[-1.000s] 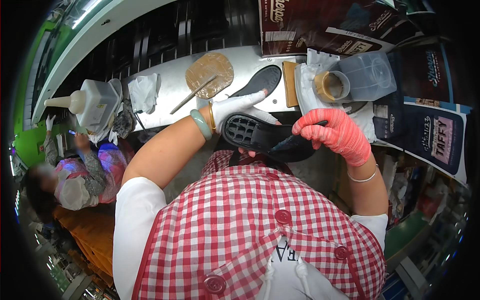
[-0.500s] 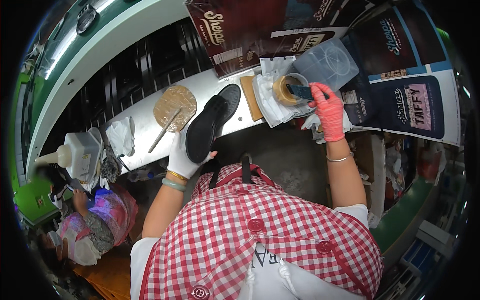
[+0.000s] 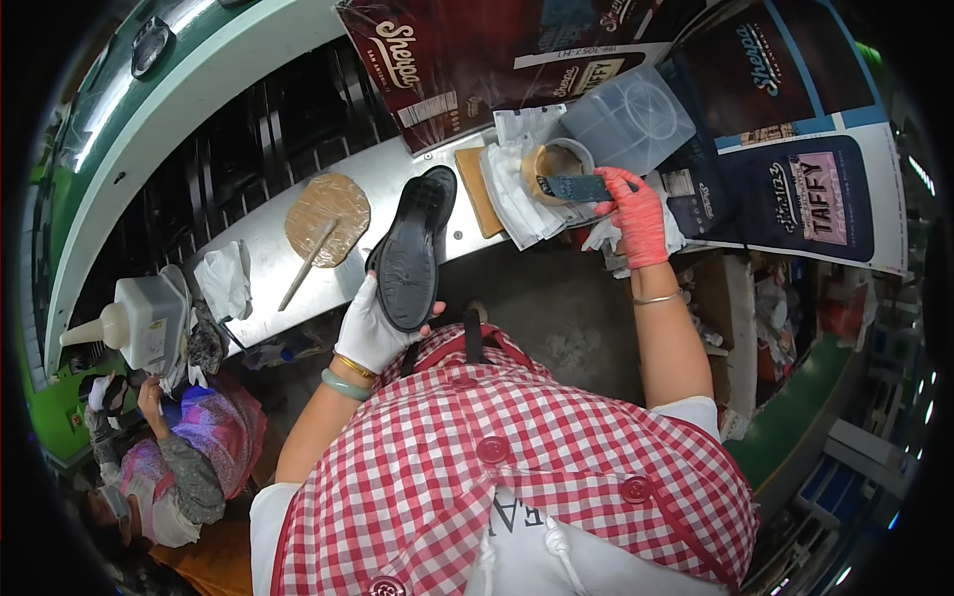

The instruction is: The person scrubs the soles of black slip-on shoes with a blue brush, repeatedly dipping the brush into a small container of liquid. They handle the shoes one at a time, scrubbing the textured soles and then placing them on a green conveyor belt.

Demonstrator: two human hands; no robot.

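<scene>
Two gloved hands work over a grey bench [image 3: 268,273] that runs slantwise beside a dark ribbed belt [image 3: 238,149]. Dark printed bags [image 3: 795,189] lie at the far right. A black sole [image 3: 412,253] is tipped up, tread facing the camera, its heel cupped in the white-gloved left hand [image 3: 373,328], fingers wrapped round the lower edge, its toe over the bench. A clear lid [image 3: 631,119] sits beyond a glue pot [image 3: 552,164] set on white cloths [image 3: 517,194]. The pink-gloved right hand [image 3: 636,214] is closed round a brush [image 3: 571,187], whose head rests at the pot's rim. A brown pad [image 3: 328,204] with a stick [image 3: 306,266] across it lies left of the sole, a tan block [image 3: 477,189] just right of it. A white jug [image 3: 144,320] stands at the bench's left end.
</scene>
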